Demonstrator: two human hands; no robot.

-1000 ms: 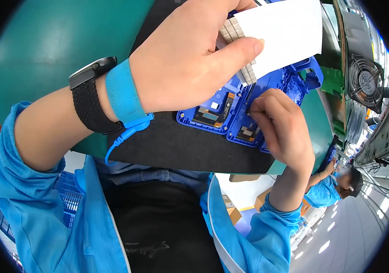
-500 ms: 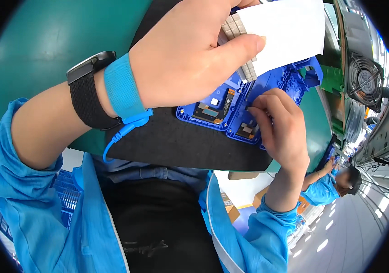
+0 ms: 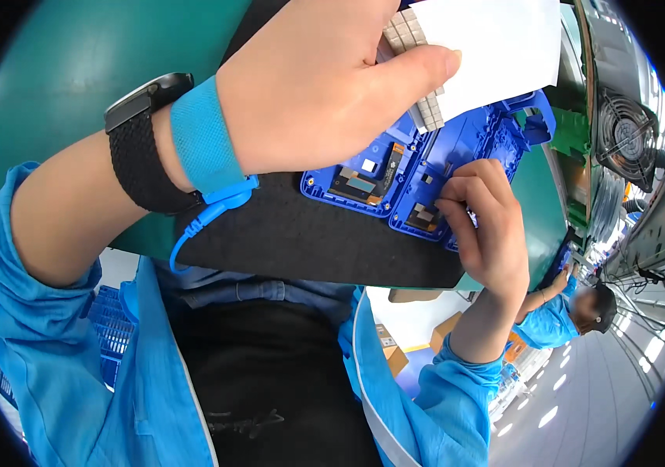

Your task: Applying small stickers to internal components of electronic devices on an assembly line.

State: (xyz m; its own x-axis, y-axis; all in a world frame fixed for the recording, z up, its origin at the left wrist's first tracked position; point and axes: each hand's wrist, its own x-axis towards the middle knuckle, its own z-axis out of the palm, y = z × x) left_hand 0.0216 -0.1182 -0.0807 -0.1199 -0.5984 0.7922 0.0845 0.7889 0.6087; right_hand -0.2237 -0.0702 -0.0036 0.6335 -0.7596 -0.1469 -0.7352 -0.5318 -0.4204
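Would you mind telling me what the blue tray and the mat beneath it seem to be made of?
The blue tray looks like moulded plastic: uniform colour, slight sheen, crisp ribs and pockets. The black mat seems to be rubber or foam, matte and without glare, though its look leaves this open.

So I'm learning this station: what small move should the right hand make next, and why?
Probably press down at that spot. The right hand has its fingertips pinched on the blue tray, beside a small grey piece, while the left hand holds the white sheet of grey squares above.
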